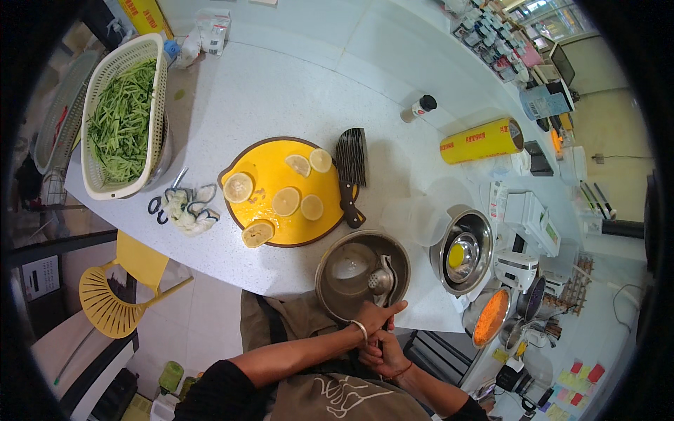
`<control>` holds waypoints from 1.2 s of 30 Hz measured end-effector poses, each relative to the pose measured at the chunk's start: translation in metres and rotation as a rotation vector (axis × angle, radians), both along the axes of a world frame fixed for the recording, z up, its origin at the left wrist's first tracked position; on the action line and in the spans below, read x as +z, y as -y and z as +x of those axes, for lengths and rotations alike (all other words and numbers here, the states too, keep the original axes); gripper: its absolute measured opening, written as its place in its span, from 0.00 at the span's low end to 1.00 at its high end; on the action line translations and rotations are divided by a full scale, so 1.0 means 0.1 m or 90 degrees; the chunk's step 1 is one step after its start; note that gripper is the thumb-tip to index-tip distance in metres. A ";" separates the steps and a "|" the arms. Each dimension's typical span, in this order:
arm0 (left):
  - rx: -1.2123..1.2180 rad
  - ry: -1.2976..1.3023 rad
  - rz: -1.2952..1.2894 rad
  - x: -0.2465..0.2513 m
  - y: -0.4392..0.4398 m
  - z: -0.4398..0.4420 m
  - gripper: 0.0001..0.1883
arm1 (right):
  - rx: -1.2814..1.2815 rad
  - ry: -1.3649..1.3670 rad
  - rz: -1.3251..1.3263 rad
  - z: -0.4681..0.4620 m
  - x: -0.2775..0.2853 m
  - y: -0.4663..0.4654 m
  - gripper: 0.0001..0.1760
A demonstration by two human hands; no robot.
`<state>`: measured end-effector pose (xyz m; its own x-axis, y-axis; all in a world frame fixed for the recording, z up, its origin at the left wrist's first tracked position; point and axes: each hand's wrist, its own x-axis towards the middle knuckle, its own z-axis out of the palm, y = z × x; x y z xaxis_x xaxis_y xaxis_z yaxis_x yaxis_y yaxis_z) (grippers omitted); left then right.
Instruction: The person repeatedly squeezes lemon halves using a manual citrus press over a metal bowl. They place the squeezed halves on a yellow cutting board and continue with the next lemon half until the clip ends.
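Note:
Both of my hands close around the handles of a metal hand-held citrus squeezer, my left hand nearer its head and my right hand lower on the handles. The squeezer head is over a round metal bowl at the table's front edge. Whether fruit is inside the squeezer cannot be seen. Liquid seems to lie in the bowl. Behind it, a round yellow cutting board bears several cut lemon pieces, seeds and wet spots. A cleaver with a dark striped blade rests at the board's right edge.
Left of the board lie a crumpled cloth and scissors. A white basket holds shredded cucumber. At right stand nested steel bowls, a clear plastic container, a yellow film roll and a bowl of shredded carrot.

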<state>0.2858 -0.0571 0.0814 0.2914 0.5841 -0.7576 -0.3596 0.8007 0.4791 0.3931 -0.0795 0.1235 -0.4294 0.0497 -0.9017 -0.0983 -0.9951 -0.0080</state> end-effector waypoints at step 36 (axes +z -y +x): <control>-0.064 -0.099 -0.004 -0.20 0.08 -0.06 0.30 | 0.052 0.020 0.117 0.09 -0.20 -0.15 0.09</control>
